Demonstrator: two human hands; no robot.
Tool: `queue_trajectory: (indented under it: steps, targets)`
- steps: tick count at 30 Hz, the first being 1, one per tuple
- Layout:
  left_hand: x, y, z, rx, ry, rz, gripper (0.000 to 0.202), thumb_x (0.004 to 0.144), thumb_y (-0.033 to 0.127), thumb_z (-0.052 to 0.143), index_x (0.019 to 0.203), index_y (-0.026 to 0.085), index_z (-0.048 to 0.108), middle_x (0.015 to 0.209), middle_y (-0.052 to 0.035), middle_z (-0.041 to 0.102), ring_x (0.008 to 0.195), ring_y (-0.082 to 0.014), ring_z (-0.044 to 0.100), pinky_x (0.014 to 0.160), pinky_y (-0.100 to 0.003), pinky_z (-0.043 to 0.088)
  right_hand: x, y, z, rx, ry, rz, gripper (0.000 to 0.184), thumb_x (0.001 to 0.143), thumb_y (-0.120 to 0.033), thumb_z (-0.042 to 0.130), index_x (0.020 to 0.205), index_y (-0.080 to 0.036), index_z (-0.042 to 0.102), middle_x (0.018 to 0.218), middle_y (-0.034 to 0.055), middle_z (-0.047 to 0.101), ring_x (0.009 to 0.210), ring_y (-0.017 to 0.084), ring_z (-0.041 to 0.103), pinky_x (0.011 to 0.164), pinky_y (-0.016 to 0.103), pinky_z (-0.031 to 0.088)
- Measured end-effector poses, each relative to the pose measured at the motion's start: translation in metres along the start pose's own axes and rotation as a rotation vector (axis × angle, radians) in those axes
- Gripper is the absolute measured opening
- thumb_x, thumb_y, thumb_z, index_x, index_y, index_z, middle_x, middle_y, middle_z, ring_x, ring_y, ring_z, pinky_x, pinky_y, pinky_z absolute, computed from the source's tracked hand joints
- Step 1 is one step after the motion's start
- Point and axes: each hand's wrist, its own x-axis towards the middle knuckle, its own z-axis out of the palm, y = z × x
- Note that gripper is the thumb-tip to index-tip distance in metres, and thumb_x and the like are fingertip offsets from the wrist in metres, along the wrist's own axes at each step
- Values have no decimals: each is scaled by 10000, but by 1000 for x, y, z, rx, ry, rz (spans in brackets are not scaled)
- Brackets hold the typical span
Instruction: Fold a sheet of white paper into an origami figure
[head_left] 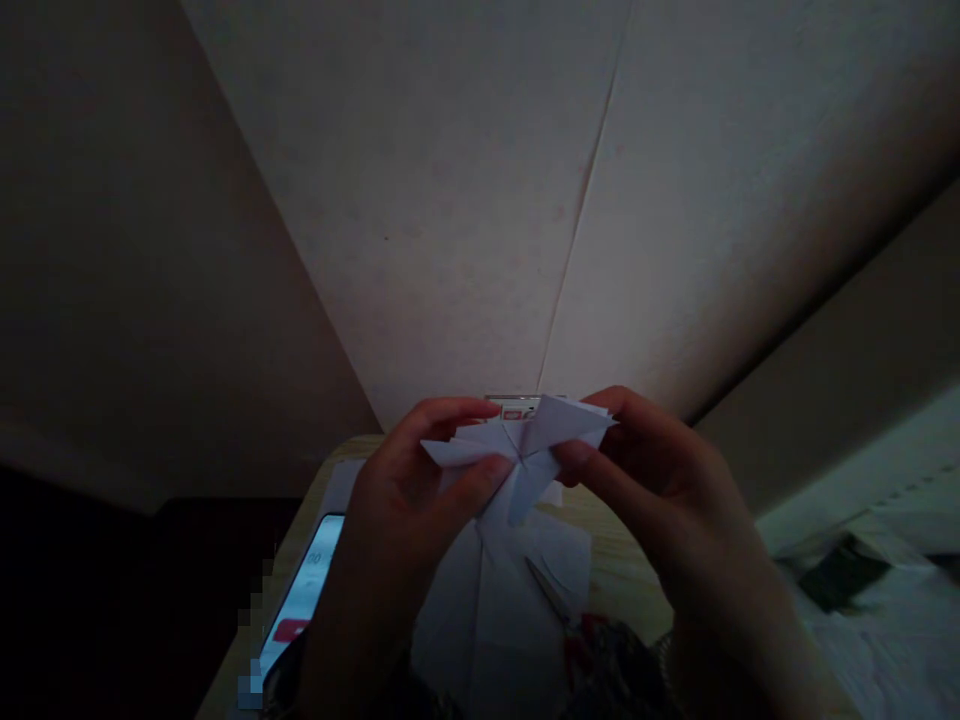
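A folded white paper sits up in the air above a wooden table, pinched from both sides: left hand and right hand each closed on it with thumb and fingers. Below lie paper sheets and a lit phone.

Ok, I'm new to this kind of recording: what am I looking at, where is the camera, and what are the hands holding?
There is one picture, from a camera worn on the person's head, looking down at their own bare hands in a dim room. The left hand and right hand pinch a folded white paper above a wooden table. On it lie flat paper sheets, a lit phone at the left, and what may be scissors, too dark to be sure.
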Motion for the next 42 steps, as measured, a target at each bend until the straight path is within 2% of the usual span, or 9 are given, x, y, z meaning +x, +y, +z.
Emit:
queue_trajectory:
  steps: [5,9,12,17,22,26,29,35,42]
  targets:
    - [1,0,2,-59,-2,-22,252,639,192,811,869,247,724,779,32,717,718,-141,684,615,-201,515,0,-1,4,70,-1,-6,110,804,-229,690,718,-210,624,627,-44,611,620,109,589,583,208,472]
    - [3,-2,1,-64,40,-32,344,615,142,836,923,253,730,728,60,688,625,-82,632,576,-147,482,0,2,4,43,-100,51,87,797,-230,703,764,-212,624,673,-31,648,664,129,623,625,237,486]
    - [4,-2,-1,-119,69,-52,397,604,143,852,958,264,719,681,80,672,579,-60,618,555,-119,473,-1,5,1,3,-130,20,113,798,-228,722,849,-231,621,772,-21,677,749,149,653,700,266,510]
    - [2,2,-3,-9,103,-64,446,582,163,853,989,259,697,718,85,656,542,-70,601,500,-135,465,-2,4,-4,-137,-38,-174,318,822,-155,729,1090,-281,614,976,-3,684,928,168,640,793,279,523]
    - [1,7,-5,77,45,-71,451,611,177,837,1026,243,675,688,79,653,545,-97,606,495,-157,465,-1,4,-7,-237,-58,-335,242,876,-45,625,945,-276,640,1006,-4,649,996,168,610,829,285,513]
    - [0,10,-6,90,-18,-118,434,624,164,822,1029,238,684,649,78,666,552,-102,619,497,-151,454,-1,7,-11,-280,-57,-487,225,885,-71,644,993,-267,660,1025,4,642,1003,166,613,849,277,515]
    - [-1,9,-5,83,-35,-135,412,626,162,819,1011,248,702,635,81,672,549,-93,616,503,-143,464,-2,7,-12,-332,-72,-579,138,882,-104,667,919,-236,683,1026,12,637,924,147,635,787,248,525]
    - [-2,6,-4,14,-37,-114,337,656,182,819,964,285,729,603,90,670,585,-102,658,543,-149,508,-3,5,-9,-315,-27,-553,110,872,-118,688,855,-226,677,987,10,647,944,158,631,811,257,514]
    - [-2,5,-1,27,-28,-129,282,691,243,793,965,254,729,614,67,672,540,-102,632,460,-149,461,-2,4,-8,-311,-10,-485,110,879,-131,675,828,-226,656,968,-2,667,921,151,632,807,265,495]
